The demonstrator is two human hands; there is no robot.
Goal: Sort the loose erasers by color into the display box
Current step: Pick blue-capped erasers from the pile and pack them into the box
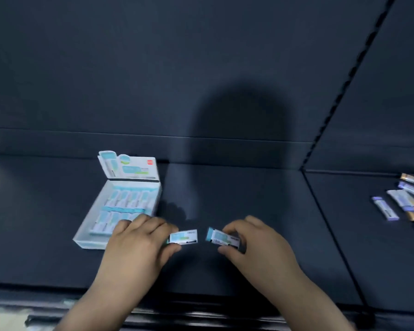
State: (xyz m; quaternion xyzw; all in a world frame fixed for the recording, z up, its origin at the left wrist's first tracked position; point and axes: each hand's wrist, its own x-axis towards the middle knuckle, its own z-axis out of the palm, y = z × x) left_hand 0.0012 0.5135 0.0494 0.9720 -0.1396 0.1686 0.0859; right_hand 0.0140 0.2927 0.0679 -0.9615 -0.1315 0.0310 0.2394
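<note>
A white display box (81,241) with an upright printed lid lies open on the dark shelf at the left, holding two rows of blue-and-white erasers (127,199). My left hand (139,242) is just right of the box's front corner, pinching a blue-and-white eraser (185,236) by its left end. My right hand (256,242) is a short way to the right and grips a second blue-tipped eraser (221,236) by its right end. The two erasers point at each other with a small gap between them.
Loose purple and orange erasers (402,199) lie scattered at the far right on the adjoining shelf panel. A dark back wall rises behind the shelf, and a slotted upright (339,96) runs diagonally at the right. The shelf's front edge (201,299) is near my wrists.
</note>
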